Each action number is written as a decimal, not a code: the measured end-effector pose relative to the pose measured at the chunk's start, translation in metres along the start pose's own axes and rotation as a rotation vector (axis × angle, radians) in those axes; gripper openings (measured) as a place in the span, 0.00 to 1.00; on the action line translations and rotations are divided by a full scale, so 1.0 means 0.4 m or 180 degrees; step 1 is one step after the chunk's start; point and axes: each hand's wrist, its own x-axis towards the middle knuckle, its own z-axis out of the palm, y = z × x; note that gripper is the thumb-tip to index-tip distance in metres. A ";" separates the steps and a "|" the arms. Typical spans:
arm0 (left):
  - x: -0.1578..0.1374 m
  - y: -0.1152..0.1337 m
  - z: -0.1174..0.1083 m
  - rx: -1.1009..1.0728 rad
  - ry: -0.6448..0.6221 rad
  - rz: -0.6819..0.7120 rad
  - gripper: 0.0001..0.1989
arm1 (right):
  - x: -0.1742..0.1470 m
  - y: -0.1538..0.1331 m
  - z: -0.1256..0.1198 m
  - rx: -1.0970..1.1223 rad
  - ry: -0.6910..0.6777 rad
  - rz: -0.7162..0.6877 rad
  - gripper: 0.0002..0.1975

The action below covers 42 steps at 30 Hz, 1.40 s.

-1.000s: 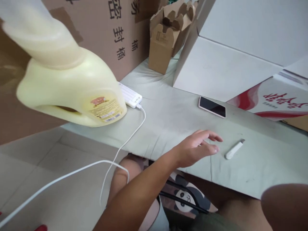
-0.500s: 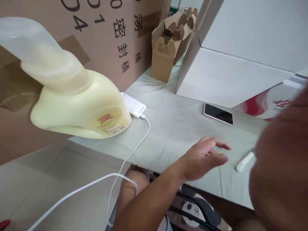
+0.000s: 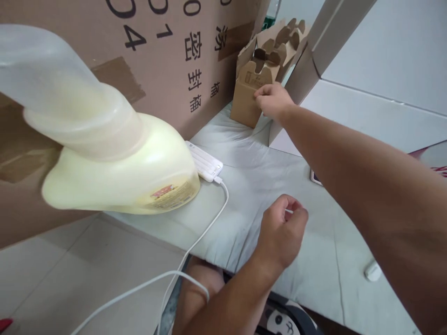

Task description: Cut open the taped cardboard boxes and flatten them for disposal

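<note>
My right hand [image 3: 275,100] reaches far across the table to a brown cardboard carrier box [image 3: 244,102] with cut-out tabs along its top. Thumb and forefinger are pinched together at the box's right front edge; the far side of this grip is hidden. Closer to me, my left hand [image 3: 283,230] hovers above the table's near side with its fingers curled in and nothing visible in them. A white power bank [image 3: 204,160] with a plugged-in white cable [image 3: 209,228] lies left of that hand.
A large pale yellow jug [image 3: 122,172] stands close on the left before a big printed carton [image 3: 160,83]. White boxes [image 3: 377,60] fill the back right. My right arm partly covers a phone [image 3: 316,179] and a small white object [image 3: 373,271]. The cable hangs over the table edge.
My right hand has swung from the near right across to the cardboard carrier box. My left hand's fingers have curled in from spread. The view has shifted slightly left.
</note>
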 end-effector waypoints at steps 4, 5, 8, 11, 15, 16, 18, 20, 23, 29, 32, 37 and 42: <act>0.002 -0.003 -0.001 0.0093 0.0099 0.0248 0.05 | -0.051 -0.031 -0.016 -0.0092 0.0034 0.0334 0.07; 0.002 -0.004 -0.001 0.0148 0.0189 0.0375 0.05 | -0.080 -0.049 -0.028 -0.0064 0.0065 0.0294 0.10; 0.001 -0.011 -0.004 0.0383 0.0715 0.1002 0.04 | -0.193 -0.118 -0.087 0.0088 0.0131 0.0109 0.13; 0.008 -0.023 -0.019 0.0542 0.1538 0.1823 0.06 | -0.343 -0.191 -0.179 0.0171 0.0155 0.0072 0.11; 0.041 -0.036 -0.053 0.0370 0.2346 0.2715 0.10 | -0.574 -0.258 -0.337 0.0332 0.0517 0.0126 0.02; 0.051 -0.038 -0.061 0.0323 0.2351 0.2746 0.11 | -0.632 -0.269 -0.376 0.0488 0.0739 0.0060 0.05; 0.070 -0.039 -0.067 0.0254 0.2163 0.2764 0.14 | -0.741 -0.284 -0.445 0.0801 0.1149 -0.0037 0.13; 0.080 -0.040 -0.056 0.0205 0.1700 0.2888 0.18 | -0.838 -0.290 -0.496 0.0916 0.1345 -0.0022 0.17; 0.078 -0.050 -0.005 0.0256 0.0844 0.3171 0.24 | -0.955 -0.273 -0.532 0.0851 0.1519 0.0122 0.13; 0.066 -0.093 0.109 0.0406 0.0480 0.3196 0.22 | -1.064 -0.206 -0.548 0.0332 0.1771 0.0732 0.11; 0.075 -0.102 0.137 0.0601 0.0496 0.3130 0.23 | -1.075 -0.198 -0.573 0.0376 0.1614 0.0685 0.13; 0.076 -0.109 0.166 0.0426 0.0089 0.3127 0.13 | -1.083 -0.213 -0.610 0.1173 0.1338 0.0574 0.11; 0.058 -0.111 0.166 0.0191 -0.0154 0.3166 0.10 | -1.089 -0.217 -0.633 0.1821 0.1448 0.0713 0.27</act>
